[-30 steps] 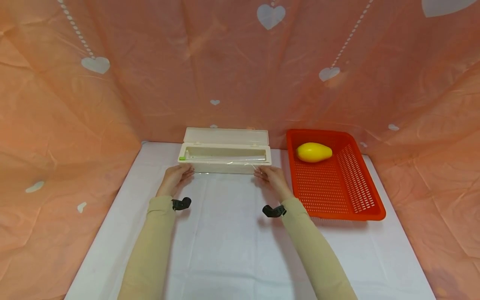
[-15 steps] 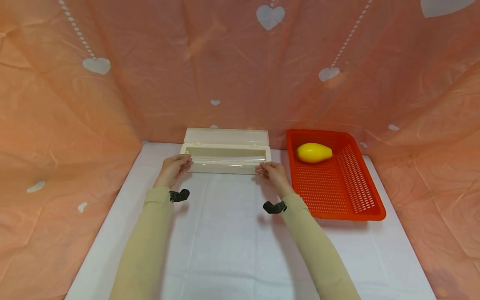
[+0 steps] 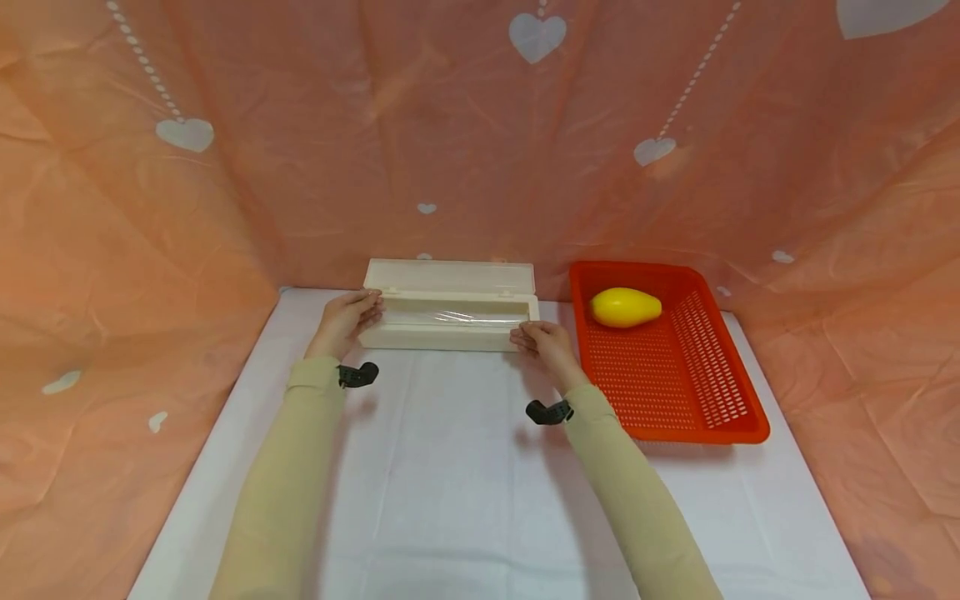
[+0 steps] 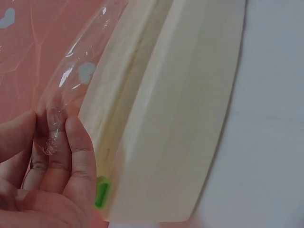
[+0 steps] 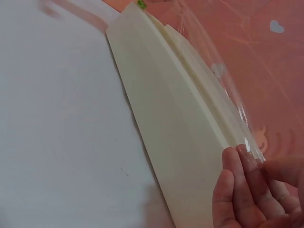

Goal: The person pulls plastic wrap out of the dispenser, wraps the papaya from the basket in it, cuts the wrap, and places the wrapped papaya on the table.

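Observation:
A cream cling film box (image 3: 442,339) stands on the white cloth at the back, its pale lid (image 3: 450,276) tipped open behind it. Clear cling film (image 3: 465,317) stretches above the box opening. My left hand (image 3: 347,323) pinches one corner of the film between thumb and fingers at the box's left end, raised over the rim. The right hand (image 3: 551,346) pinches the other end between thumb and fingertips at the right, a little lower. In the left wrist view the film (image 4: 71,76) rises off the box, and a green slide cutter (image 4: 101,192) sits at the near end.
To the right stands a red plastic basket (image 3: 645,400) with a yellow, papaya-like fruit (image 3: 626,307) in it. A peach curtain (image 3: 465,150) with white hearts encloses the back and sides of the white-covered table (image 3: 450,483).
My left hand has risen and moved back from the box's front edge, drawing the film up over the opening. The right hand has also lifted slightly. Basket and fruit stay in place.

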`<action>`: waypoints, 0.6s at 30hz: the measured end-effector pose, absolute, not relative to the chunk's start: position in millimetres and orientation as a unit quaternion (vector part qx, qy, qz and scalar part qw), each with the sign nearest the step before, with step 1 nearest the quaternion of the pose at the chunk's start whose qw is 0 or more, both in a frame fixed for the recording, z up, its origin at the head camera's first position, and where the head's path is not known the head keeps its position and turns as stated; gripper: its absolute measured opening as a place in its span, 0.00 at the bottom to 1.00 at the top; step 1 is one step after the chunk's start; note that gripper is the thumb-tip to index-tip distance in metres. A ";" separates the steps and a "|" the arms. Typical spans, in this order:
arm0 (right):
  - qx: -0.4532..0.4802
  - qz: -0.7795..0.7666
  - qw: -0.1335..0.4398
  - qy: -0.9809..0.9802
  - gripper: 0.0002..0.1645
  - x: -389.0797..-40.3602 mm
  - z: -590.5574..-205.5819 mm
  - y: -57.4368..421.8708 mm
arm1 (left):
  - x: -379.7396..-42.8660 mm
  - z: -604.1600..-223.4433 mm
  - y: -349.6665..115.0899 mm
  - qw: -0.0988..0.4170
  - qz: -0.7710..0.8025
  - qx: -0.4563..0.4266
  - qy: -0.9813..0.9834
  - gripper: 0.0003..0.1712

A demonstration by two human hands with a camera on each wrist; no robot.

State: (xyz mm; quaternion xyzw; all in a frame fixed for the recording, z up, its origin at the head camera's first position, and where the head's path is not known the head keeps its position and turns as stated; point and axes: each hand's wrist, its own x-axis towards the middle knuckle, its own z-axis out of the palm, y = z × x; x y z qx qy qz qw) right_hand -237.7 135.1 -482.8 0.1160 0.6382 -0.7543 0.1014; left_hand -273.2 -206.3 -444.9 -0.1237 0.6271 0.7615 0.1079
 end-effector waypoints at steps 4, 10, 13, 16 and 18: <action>0.112 -0.746 0.107 0.648 0.20 -240.2 -481.1 133.2 | -276.1 -442.6 -209.4 0.106 0.769 -0.125 0.618 0.24; 0.125 -0.760 0.113 0.628 0.19 -249.4 -476.3 131.7 | -272.6 -440.4 -214.2 0.128 0.763 -0.130 0.620 0.24; 0.135 -0.777 0.109 0.605 0.20 -255.1 -472.2 133.4 | -269.9 -440.8 -214.8 0.141 0.766 -0.126 0.614 0.23; 0.139 -0.781 0.110 0.599 0.20 -260.1 -469.5 134.7 | -268.3 -440.6 -214.8 0.143 0.769 -0.126 0.609 0.21; 0.134 -0.778 0.110 0.604 0.19 -262.7 -469.1 135.5 | -267.6 -439.8 -215.1 0.145 0.769 -0.126 0.610 0.22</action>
